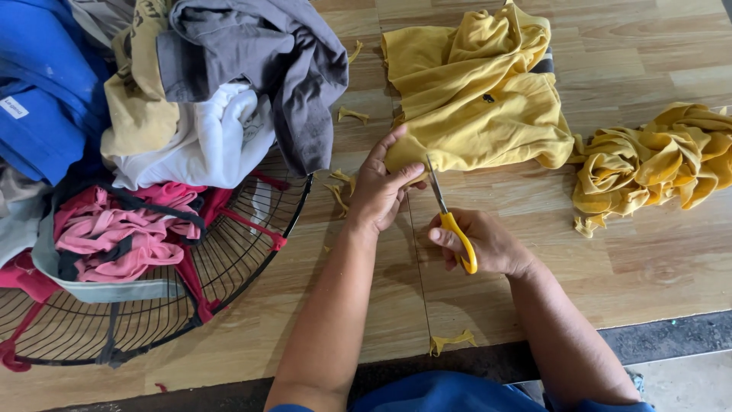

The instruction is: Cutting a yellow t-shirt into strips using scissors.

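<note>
A mustard-yellow garment (476,99) lies bunched on the wooden table (625,252). My left hand (377,191) pinches its lower left edge, fingers pressed on the cloth. My right hand (484,244) grips yellow-handled scissors (450,217), whose metal blades point up at the fabric edge right beside my left thumb. The blades look nearly closed at the cloth.
A heap of cut yellow cloth (656,164) lies at the right. A black wire fan guard (152,290) at the left holds a pile of grey, white, pink and blue clothes (191,99). Small yellow scraps (450,341) dot the table near its front edge.
</note>
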